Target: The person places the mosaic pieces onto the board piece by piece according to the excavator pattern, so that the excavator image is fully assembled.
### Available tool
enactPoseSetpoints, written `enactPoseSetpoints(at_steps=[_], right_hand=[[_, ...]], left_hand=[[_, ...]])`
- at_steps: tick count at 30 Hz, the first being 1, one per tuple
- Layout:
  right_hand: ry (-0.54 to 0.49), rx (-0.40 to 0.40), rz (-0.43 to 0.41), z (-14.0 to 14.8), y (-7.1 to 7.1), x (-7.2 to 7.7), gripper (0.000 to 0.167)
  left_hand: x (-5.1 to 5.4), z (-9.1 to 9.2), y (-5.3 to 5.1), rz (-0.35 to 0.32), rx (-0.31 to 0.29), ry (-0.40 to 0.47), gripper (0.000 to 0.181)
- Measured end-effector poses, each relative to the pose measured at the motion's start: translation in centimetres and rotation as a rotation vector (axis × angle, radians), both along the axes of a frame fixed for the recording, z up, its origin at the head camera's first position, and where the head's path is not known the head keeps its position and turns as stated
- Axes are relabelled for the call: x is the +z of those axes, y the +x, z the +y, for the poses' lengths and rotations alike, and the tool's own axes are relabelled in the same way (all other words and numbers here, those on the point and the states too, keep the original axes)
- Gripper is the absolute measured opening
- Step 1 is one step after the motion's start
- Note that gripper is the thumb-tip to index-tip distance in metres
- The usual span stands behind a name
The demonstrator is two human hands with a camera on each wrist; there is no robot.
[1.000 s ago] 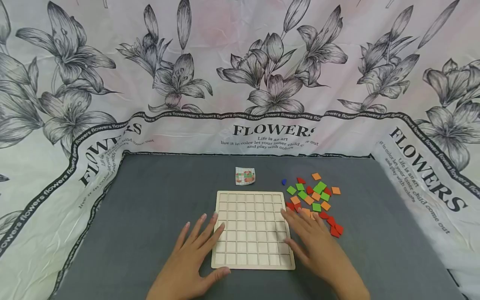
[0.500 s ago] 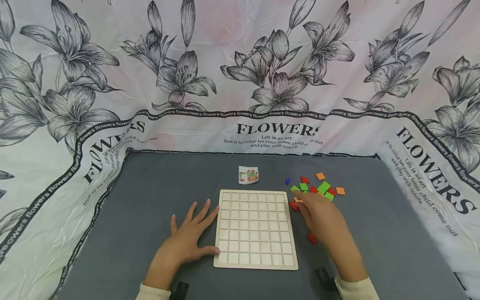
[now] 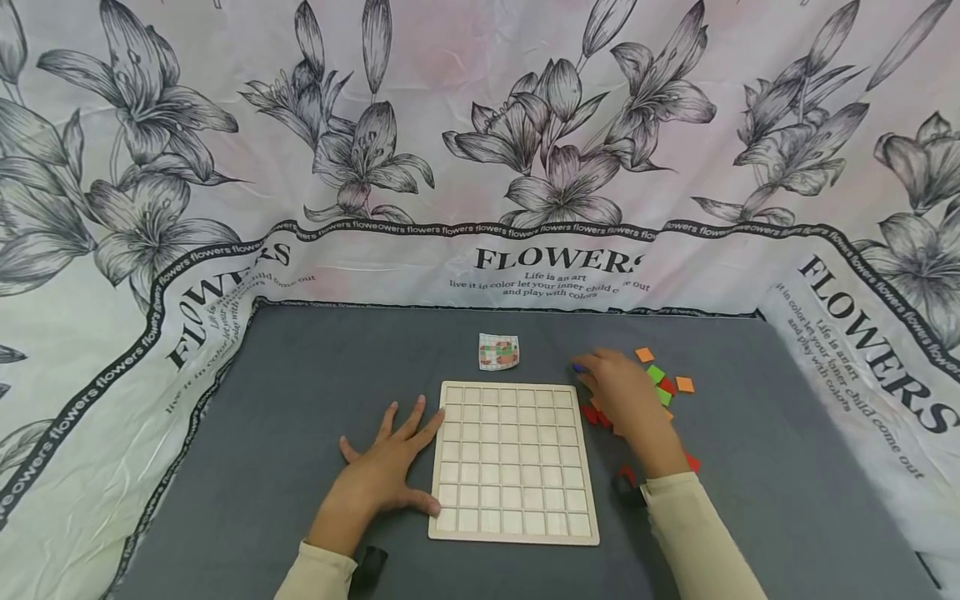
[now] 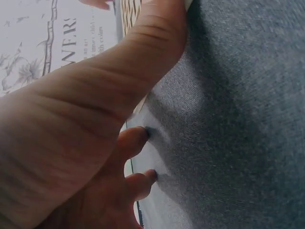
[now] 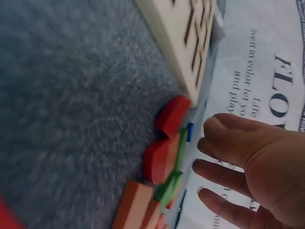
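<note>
The pale wooden grid board (image 3: 513,462) lies flat, its squares bare. My left hand (image 3: 386,475) is spread at its left edge, with thumb and index fingertips touching the rim; in the left wrist view the hand (image 4: 86,129) has its other fingertips on the cloth. My right hand (image 3: 626,396) hovers over the loose tiles, fingertips by a small blue piece (image 3: 577,367). In the right wrist view, that blue piece (image 5: 190,132) lies beyond a red tile (image 5: 172,116), and the hand (image 5: 257,167) has relaxed fingers apart, seemingly holding nothing.
A small printed pattern card (image 3: 498,352) lies behind the board. Orange tiles (image 3: 685,384), green tiles (image 3: 656,374) and red tiles (image 3: 692,462) are scattered to the right, partly under my right hand and forearm. Flower-printed cloth (image 3: 405,267) borders the grey table.
My right hand has moved from the board's right edge over the tiles, then farther back to the blue piece. My left hand has shifted slightly, staying at the board's left edge.
</note>
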State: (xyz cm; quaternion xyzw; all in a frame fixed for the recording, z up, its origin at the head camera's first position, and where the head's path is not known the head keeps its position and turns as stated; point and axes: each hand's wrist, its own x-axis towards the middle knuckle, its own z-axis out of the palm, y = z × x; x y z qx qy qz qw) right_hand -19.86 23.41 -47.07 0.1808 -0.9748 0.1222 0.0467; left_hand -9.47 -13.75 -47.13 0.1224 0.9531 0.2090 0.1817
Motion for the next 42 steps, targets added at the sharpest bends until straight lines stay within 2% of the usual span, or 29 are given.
enactPoseSetpoints(at_steps=[4, 7, 14, 20, 23, 27, 31, 36, 42], right_hand=[[0.077, -0.011, -0.001, -0.2, -1.3, -0.5, 0.034], [0.088, -0.015, -0.007, -0.3, -2.0, -0.7, 0.033], [0.032, -0.022, -0.013, 0.0, -3.3, -1.4, 0.016], [-0.024, -0.024, -0.091, 0.1, -3.2, -1.1, 0.012], [-0.041, -0.025, -0.112, -0.1, -2.8, -0.7, 0.016], [-0.058, 0.027, -0.076, -0.4, -1.7, 0.0, 0.023], [-0.101, 0.072, -0.059, -0.7, -0.3, 0.9, 0.020], [-0.189, 0.052, -0.142, -0.9, 1.9, 2.0, 0.017], [-0.198, 0.069, -0.197, -0.9, 4.2, 2.5, 0.015]], left_hand=[[-0.2, 0.1, 0.0, -0.004, -0.001, -0.006, 0.130], [-0.6, 0.0, -0.1, -0.004, 0.009, 0.010, 0.130], [-0.2, -0.1, 0.2, 0.015, 0.022, 0.028, 0.129], [-0.2, -0.1, 0.3, 0.012, 0.032, 0.043, 0.129], [-0.3, -0.1, 0.3, 0.008, 0.030, 0.046, 0.128], [-0.5, -0.1, 0.4, 0.009, 0.026, 0.040, 0.129], [-0.6, -0.2, 0.3, 0.010, 0.026, 0.041, 0.129], [-0.6, -0.2, 0.3, 0.010, 0.021, 0.049, 0.129], [-0.6, -0.2, 0.3, 0.008, 0.020, 0.060, 0.129]])
